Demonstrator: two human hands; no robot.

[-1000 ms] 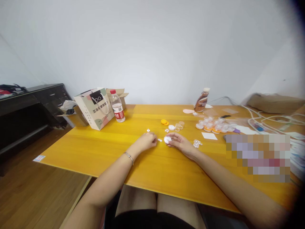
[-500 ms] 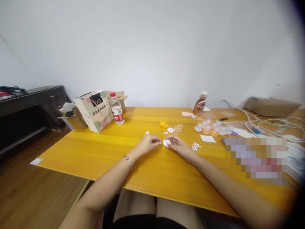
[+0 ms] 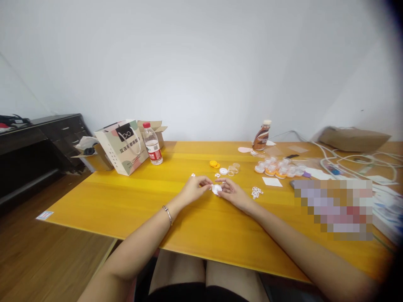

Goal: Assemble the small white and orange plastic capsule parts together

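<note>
Yellow tabletop (image 3: 201,222), pale wall (image 3: 195,71) behind: from afar I see the left hand (image 3: 197,187), pinched on a tiny white piece (image 3: 210,188), has come up to the white disc (image 3: 216,190) gripped in the right hand (image 3: 233,193), so the parts nearly meet

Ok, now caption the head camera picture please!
The right hand holds a white disc, the left hand close beside it.
</note>
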